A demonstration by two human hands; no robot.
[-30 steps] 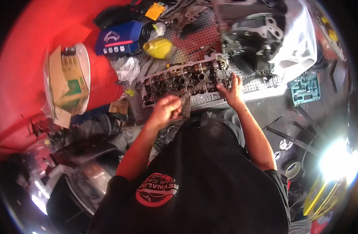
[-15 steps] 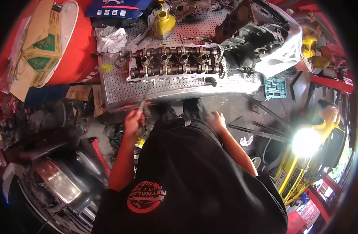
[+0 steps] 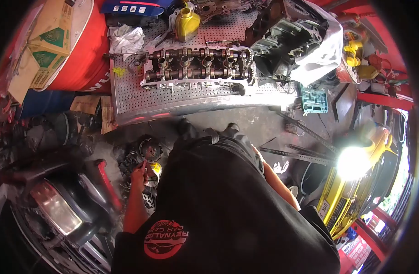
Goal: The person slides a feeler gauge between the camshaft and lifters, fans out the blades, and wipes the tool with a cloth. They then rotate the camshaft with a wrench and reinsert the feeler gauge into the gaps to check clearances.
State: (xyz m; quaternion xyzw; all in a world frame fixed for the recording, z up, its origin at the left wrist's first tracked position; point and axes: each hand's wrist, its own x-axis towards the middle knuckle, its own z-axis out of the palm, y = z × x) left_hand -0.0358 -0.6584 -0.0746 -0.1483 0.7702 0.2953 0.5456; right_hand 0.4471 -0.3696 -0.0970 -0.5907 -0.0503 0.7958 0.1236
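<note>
Left hand (image 3: pixel 138 172), arm straight down, curled, grip unclear, beside yellow can (image 3: pixel 154 169); right hand hidden behind torso (image 3: pixel 227 205)

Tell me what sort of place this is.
Most likely a car repair workshop. An engine cylinder head lies on a perforated metal bench, a car's headlight shows at lower left, and a teal tool case lies open beside the bench.

On 1 perforated bench (image 3: pixel 141 98): 1 cylinder head (image 3: pixel 198 68) with 2 camshafts (image 3: pixel 195 55), 1 yellow jug (image 3: pixel 186 23), 1 white rag (image 3: pixel 125 37), 1 engine block (image 3: pixel 282 43) on 1 white cloth (image 3: pixel 326 50). Alongside, 1 red drum (image 3: pixel 84 59). Lower down: 1 teal tool case (image 3: pixel 313 99), 1 yellow car (image 3: pixel 355 196), and 1 left hand (image 3: pixel 138 171) by 1 yellow-topped can (image 3: pixel 153 169).
</note>
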